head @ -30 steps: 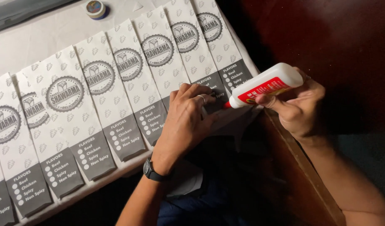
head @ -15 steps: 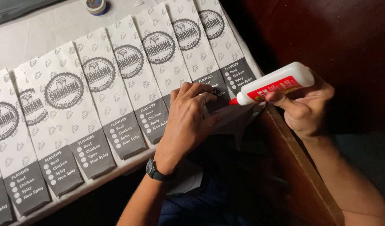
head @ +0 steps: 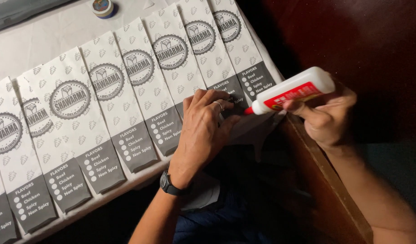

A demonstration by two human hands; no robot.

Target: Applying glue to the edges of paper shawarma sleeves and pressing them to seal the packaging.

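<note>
Now your left hand (head: 203, 131) presses flat and open on the paper sleeve (head: 217, 58) at the table edge to steady it, while your right hand (head: 328, 119) grips the glue bottle (head: 291, 90), nozzle at that sleeve's grey end.

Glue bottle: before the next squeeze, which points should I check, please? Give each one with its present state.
1. Glue bottle is gripped firmly by the right hand: ok.
2. Red nozzle points at the grey end of a paper bag near the table edge: ok.
3. Left hand presses that bag flat: ok.
4. Left fingers are clear of the nozzle: not ok, they lie very close to it.
5. Glue already on the bag: cannot tell, the hand hides the spot.
6. The other bags lie in an overlapping row, away from the nozzle: ok.
</note>
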